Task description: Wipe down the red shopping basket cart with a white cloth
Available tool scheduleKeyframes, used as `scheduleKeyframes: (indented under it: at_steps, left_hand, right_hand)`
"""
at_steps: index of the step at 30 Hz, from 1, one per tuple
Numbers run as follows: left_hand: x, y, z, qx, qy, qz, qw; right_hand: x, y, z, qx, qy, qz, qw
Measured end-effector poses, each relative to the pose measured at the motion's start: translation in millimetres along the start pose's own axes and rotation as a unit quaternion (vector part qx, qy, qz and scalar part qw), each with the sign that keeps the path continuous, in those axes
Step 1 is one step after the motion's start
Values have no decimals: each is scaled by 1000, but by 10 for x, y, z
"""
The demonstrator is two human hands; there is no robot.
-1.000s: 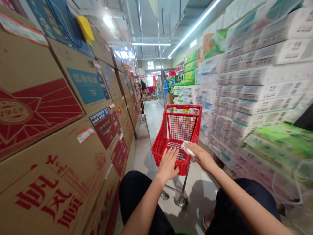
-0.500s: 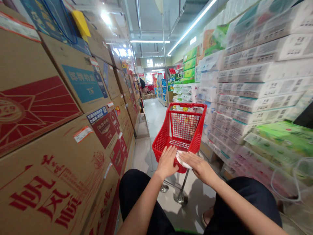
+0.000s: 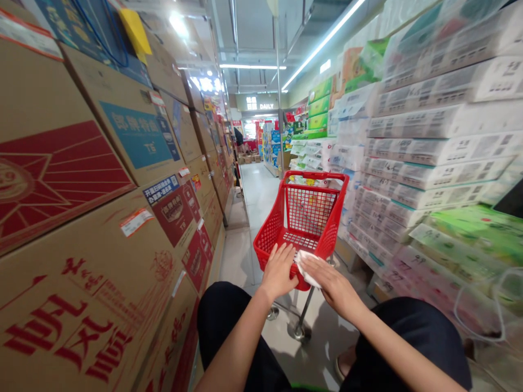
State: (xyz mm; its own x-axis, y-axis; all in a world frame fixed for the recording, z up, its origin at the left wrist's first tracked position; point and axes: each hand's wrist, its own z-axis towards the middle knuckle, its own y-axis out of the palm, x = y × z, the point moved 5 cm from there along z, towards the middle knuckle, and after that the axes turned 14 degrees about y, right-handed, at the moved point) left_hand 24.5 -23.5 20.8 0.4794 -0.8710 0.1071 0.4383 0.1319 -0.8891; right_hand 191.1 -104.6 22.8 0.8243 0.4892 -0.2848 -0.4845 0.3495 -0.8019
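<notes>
A red plastic shopping cart (image 3: 312, 207) with a lattice basket stands right in front of my knees. My left hand (image 3: 281, 269) grips the near rim of its basket, fingers over the top and thumb on the outer side. Just to the right, my right hand (image 3: 333, 280) holds a crumpled white cloth (image 3: 307, 265) against the same rim. Part of the cloth is hidden under the fingers. Below the basket, a metal leg runs down to a caster wheel (image 3: 301, 331) on the floor.
Stacked cardboard cartons (image 3: 81, 272) line the left side closely. Wrapped tissue packs (image 3: 429, 147) are piled along the right, with green packs (image 3: 478, 228) lower down. A pale tiled aisle (image 3: 257, 190) runs ahead past a thin pole (image 3: 280, 130).
My right hand has slid slightly right and down along the rim, and more of the white cloth shows. My left hand keeps its place on the cart.
</notes>
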Motion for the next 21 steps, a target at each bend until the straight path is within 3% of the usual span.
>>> scheduleKeyframes:
  at_steps: [4,9,13,17,21]
  left_hand:
    - [-20,-28,-22,-5,4,0,1000]
    - [-1,-57,-4,-7,3,0,1000]
    - [5,-58,-10,2,3,-3,1000]
    - [-12,-65,-34,6,3,-6,1000]
    - [0,-61,-36,1,8,-11,1000]
  right_hand:
    - [215,-11,179,-17,1,-1,1000]
    - [651,-127,483,52,76,-16,996]
    - [388,-90,313,57,54,-22,997]
    - [18,-13,61,10,2,-18,1000]
    - [213,-47,153,-17,11,-36,999]
